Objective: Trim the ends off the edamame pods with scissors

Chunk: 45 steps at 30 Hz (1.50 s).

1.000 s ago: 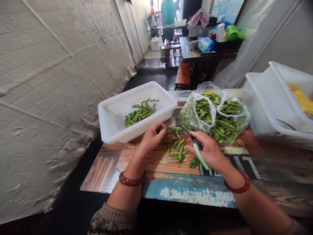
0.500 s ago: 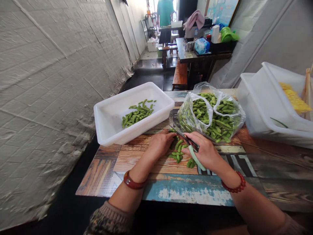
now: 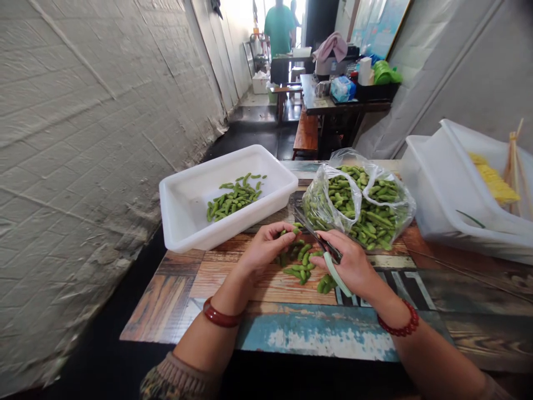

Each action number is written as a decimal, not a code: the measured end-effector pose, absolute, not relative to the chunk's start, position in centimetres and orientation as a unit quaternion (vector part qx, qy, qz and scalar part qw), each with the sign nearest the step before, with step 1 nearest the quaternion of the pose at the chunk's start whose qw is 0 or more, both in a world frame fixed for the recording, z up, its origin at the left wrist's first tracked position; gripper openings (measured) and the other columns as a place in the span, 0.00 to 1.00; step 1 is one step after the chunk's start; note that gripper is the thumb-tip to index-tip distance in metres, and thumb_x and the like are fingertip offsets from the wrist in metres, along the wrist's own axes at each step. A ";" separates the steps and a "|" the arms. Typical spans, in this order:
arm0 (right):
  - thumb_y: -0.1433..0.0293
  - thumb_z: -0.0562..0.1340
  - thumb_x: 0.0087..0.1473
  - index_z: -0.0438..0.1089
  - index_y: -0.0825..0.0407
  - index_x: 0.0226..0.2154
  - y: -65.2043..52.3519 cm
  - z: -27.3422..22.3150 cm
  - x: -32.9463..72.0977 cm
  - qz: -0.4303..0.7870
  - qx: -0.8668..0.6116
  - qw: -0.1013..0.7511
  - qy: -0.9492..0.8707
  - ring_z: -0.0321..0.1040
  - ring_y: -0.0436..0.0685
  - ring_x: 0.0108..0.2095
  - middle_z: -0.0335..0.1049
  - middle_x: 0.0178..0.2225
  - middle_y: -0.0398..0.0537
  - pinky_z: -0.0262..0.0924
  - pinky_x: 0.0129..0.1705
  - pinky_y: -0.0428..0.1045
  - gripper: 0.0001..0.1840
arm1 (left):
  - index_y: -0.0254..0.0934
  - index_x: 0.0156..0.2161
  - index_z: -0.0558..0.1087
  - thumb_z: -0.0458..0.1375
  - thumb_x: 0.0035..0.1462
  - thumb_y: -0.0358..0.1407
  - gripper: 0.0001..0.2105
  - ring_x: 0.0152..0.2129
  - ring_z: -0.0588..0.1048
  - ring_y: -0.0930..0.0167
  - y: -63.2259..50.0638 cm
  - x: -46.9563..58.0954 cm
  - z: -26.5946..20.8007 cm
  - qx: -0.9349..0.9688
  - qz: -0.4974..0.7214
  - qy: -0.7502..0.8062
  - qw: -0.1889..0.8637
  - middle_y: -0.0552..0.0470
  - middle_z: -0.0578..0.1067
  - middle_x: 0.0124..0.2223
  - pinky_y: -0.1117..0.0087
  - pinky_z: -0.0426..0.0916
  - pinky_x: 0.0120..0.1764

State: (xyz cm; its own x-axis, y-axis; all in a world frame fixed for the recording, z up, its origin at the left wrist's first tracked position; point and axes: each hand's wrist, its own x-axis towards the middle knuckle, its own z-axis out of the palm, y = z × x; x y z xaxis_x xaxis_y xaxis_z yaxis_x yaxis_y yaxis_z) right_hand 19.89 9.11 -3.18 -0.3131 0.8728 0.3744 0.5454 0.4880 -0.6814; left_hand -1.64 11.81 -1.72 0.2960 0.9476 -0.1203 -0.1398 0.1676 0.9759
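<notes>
Between its thumb and fingers my left hand (image 3: 268, 244) pinches a green edamame pod (image 3: 296, 231). My right hand (image 3: 347, 261) grips a pair of scissors (image 3: 333, 269) with pale green handles, its dark blades pointing up and left beside the pod. Loose edamame pods (image 3: 303, 266) lie on the wood-patterned table (image 3: 233, 275) below and between both hands. Just beyond my right hand sits a clear plastic bag (image 3: 353, 208) full of edamame pods. At the left, a white tub (image 3: 187, 214) holds a small heap of pods (image 3: 235, 197).
Nested white bins (image 3: 433, 183) with a yellow item (image 3: 493, 180) and wooden sticks (image 3: 513, 161) stand at the right. A pale wall (image 3: 83, 139) runs along the left. Farther off are a bench (image 3: 306, 130), another table (image 3: 325, 100) and a person in green (image 3: 278, 30).
My left hand has turned and opened toward me, so the pod between its fingertips now shows. The scissors remain in my right hand, almost in place. The view has shifted slightly.
</notes>
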 end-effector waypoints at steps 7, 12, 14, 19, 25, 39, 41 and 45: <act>0.71 0.69 0.49 0.67 0.52 0.52 8.8 -2.7 19.7 0.222 -0.437 0.350 -0.798 0.70 0.57 0.36 0.70 0.42 0.51 0.69 0.39 0.52 0.27 | 0.33 0.32 0.77 0.68 0.49 0.43 0.13 0.21 0.64 0.78 11.6 -1.5 -1.5 0.491 0.433 0.399 0.643 0.54 0.71 0.26 0.76 0.57 0.25; 0.73 0.70 0.48 0.67 0.52 0.53 8.6 -2.2 19.6 0.218 -0.425 0.342 -0.809 0.69 0.58 0.41 0.69 0.43 0.49 0.69 0.42 0.53 0.29 | 0.33 0.34 0.78 0.69 0.47 0.42 0.14 0.27 0.70 0.73 11.7 -1.5 -1.6 0.485 0.456 0.386 0.639 0.50 0.75 0.32 0.72 0.64 0.32; 0.73 0.70 0.48 0.67 0.52 0.52 8.5 -2.0 19.6 0.215 -0.422 0.337 -0.814 0.70 0.58 0.40 0.68 0.43 0.49 0.68 0.42 0.53 0.28 | 0.34 0.33 0.78 0.69 0.46 0.43 0.14 0.29 0.71 0.71 11.7 -1.6 -1.6 0.490 0.459 0.383 0.634 0.49 0.76 0.33 0.70 0.66 0.34; 0.74 0.71 0.47 0.66 0.52 0.53 8.6 -1.8 19.6 0.222 -0.415 0.328 -0.819 0.70 0.57 0.39 0.69 0.42 0.49 0.68 0.42 0.52 0.30 | 0.35 0.32 0.78 0.67 0.50 0.42 0.11 0.31 0.72 0.69 11.8 -1.8 -1.3 0.543 0.453 0.382 0.595 0.49 0.75 0.33 0.68 0.66 0.36; 0.73 0.70 0.49 0.64 0.50 0.55 8.7 -2.1 19.7 0.226 -0.403 0.330 -0.823 0.70 0.57 0.39 0.69 0.44 0.50 0.69 0.41 0.52 0.31 | 0.35 0.32 0.78 0.67 0.51 0.42 0.10 0.31 0.72 0.68 11.8 -1.9 -1.3 0.565 0.450 0.380 0.578 0.48 0.75 0.33 0.68 0.66 0.36; 0.70 0.65 0.56 0.64 0.49 0.56 8.7 -2.1 19.8 0.206 -0.382 0.339 -0.835 0.72 0.58 0.41 0.71 0.43 0.51 0.69 0.43 0.52 0.25 | 0.34 0.31 0.78 0.67 0.51 0.41 0.11 0.28 0.69 0.70 11.7 -1.7 -0.8 0.555 0.437 0.384 0.595 0.49 0.73 0.30 0.69 0.65 0.34; 0.70 0.65 0.56 0.65 0.50 0.55 8.6 -1.9 19.8 0.208 -0.389 0.331 -0.834 0.72 0.58 0.40 0.71 0.42 0.50 0.69 0.42 0.51 0.24 | 0.34 0.31 0.78 0.66 0.51 0.41 0.10 0.29 0.69 0.70 11.8 -1.7 -0.7 0.565 0.435 0.391 0.582 0.50 0.73 0.30 0.69 0.65 0.35; 0.69 0.67 0.54 0.67 0.50 0.53 8.7 -2.0 19.7 0.224 -0.404 0.330 -0.823 0.73 0.56 0.37 0.72 0.39 0.49 0.69 0.40 0.49 0.23 | 0.35 0.29 0.78 0.67 0.50 0.39 0.08 0.32 0.70 0.69 12.1 -1.9 -0.8 0.597 0.454 0.400 0.528 0.51 0.72 0.32 0.70 0.65 0.38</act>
State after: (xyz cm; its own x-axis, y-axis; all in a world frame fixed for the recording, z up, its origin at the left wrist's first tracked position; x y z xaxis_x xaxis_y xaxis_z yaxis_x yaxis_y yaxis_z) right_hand 19.67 8.67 -1.97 -0.4554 0.8129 0.3630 0.5168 0.5734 -0.6357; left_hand -1.89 12.07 -0.82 0.2690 0.9557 0.1192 -0.0017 -0.1233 0.9924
